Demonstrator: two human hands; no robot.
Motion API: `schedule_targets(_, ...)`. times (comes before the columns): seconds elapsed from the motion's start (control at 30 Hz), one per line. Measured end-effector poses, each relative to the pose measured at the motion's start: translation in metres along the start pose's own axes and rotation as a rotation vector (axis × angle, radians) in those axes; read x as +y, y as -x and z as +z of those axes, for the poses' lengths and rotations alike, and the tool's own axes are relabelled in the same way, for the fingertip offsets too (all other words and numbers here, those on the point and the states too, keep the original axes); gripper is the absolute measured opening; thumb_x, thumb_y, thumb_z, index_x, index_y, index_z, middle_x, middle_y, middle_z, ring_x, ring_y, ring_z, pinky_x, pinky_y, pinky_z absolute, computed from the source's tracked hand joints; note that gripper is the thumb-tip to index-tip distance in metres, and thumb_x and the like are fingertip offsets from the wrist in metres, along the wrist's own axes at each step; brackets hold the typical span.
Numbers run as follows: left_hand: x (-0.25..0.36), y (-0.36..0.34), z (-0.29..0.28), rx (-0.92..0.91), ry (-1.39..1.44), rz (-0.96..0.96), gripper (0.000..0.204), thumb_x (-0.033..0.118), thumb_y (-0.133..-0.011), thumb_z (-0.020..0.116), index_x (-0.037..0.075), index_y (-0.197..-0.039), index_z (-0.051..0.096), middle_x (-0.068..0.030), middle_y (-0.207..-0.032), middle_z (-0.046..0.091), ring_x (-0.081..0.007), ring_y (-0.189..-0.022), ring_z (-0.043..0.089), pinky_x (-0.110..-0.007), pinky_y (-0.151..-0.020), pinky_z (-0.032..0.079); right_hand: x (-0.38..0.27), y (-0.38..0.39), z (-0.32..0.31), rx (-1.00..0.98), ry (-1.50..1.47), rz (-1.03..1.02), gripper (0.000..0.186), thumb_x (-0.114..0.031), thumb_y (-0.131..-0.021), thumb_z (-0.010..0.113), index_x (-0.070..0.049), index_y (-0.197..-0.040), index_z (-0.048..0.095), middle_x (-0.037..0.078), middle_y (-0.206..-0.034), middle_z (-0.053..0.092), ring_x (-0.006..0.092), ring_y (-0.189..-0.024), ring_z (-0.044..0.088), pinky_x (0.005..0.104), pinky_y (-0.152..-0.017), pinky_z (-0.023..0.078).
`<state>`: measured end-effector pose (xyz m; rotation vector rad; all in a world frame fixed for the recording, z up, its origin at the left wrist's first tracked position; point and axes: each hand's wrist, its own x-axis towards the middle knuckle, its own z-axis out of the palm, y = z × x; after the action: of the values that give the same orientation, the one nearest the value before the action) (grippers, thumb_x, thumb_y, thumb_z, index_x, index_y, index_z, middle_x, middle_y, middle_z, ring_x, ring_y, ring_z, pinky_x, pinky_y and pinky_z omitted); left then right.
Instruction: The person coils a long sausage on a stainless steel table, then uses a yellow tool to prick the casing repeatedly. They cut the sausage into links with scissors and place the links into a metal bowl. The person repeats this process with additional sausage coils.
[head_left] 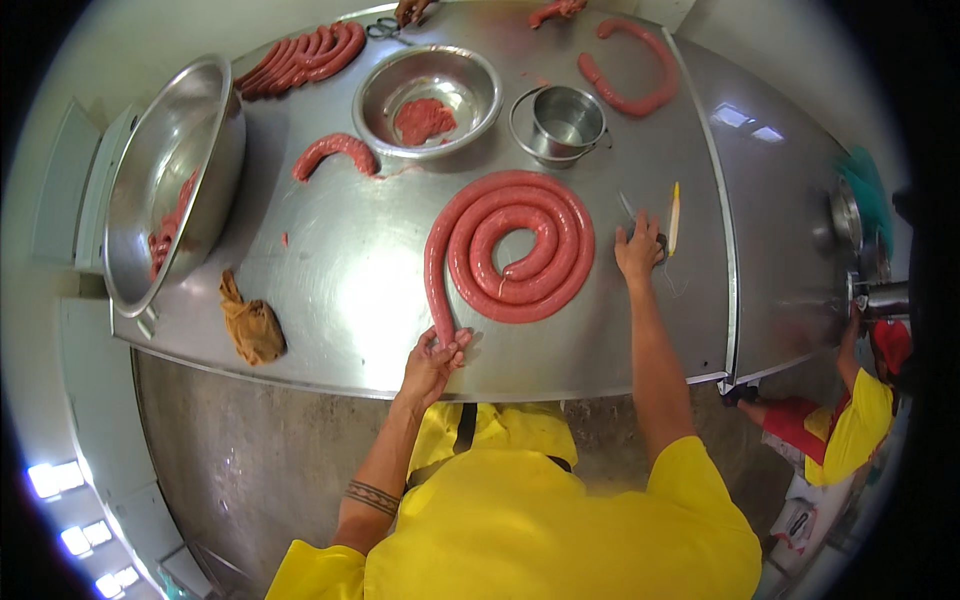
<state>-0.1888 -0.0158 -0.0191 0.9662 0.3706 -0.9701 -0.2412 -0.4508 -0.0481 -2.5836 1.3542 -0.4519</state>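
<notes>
A long pink-red sausage [575, 290] lies coiled in a flat spiral on the steel table. Its outer end comes toward me, and my left hand [432, 362] pinches it near the table's front edge. To the right of the coil, my right hand [640, 247] rests over a pair of scissors [661, 246], fingers bent around its middle. A blade tip shows beyond the fingertips and a dark handle ring beside them; the rest is hidden. Just right of this hand lies a slim yellow-and-pale stick [674, 222], with loose thin string [676, 285] below it.
Beyond the coil stand a steel bowl [372, 88] with ground meat and a small steel pot [568, 120]. A large basin [225, 165] leans at left near a brown cloth [252, 325]. Sausage pieces [335, 150] lie about. Another person [850, 435] is at far right.
</notes>
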Motion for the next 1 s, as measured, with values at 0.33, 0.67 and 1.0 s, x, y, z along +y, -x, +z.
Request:
schedule_targets(0.33, -0.059, 0.047, 0.01, 0.096, -0.075, -0.039, 0.021, 0.014, -0.107, 0.051, -0.001, -0.119, 0.06, -0.0098, -0.102, 0.071, -0.0129, -0.078, 0.065, -0.026, -0.068, 0.054, -0.126, 0.215, -0.011, -1.648, -1.029, 0.162, 0.024, -0.022, -0.103, 0.054, -0.001, -0.109, 0.065, 0.006, -0.087, 0.068, 0.0133, -0.071, 0.063, 0.0282, -0.063, 0.052)
schedule_targets(0.67, -0.041, 0.052, 0.011, -0.01, -0.206, -0.049, 0.046, 0.039, -0.11, 0.04, 0.0, -0.125, 0.06, -0.0115, -0.121, 0.067, -0.0219, -0.106, 0.064, -0.04, -0.093, 0.053, -0.123, 0.252, -0.048, -1.554, -1.118, 0.398, 0.027, -0.024, -0.104, 0.043, -0.002, -0.104, 0.059, 0.001, -0.067, 0.049, 0.0125, -0.05, 0.045, 0.0307, -0.046, 0.04)
schedule_targets(1.0, -0.024, -0.066, 0.045, -0.459, 0.107, -0.199, 0.062, 0.051, -0.109, 0.03, 0.004, -0.088, 0.066, -0.0254, -0.126, 0.066, -0.028, -0.102, 0.071, -0.041, -0.086, 0.059, -0.142, 0.228, -0.061, -0.809, -0.784, -0.475, 0.037, -0.021, -0.093, 0.044, 0.007, -0.092, 0.069, 0.033, -0.091, 0.067, 0.05, -0.087, 0.064, 0.0549, -0.081, 0.051)
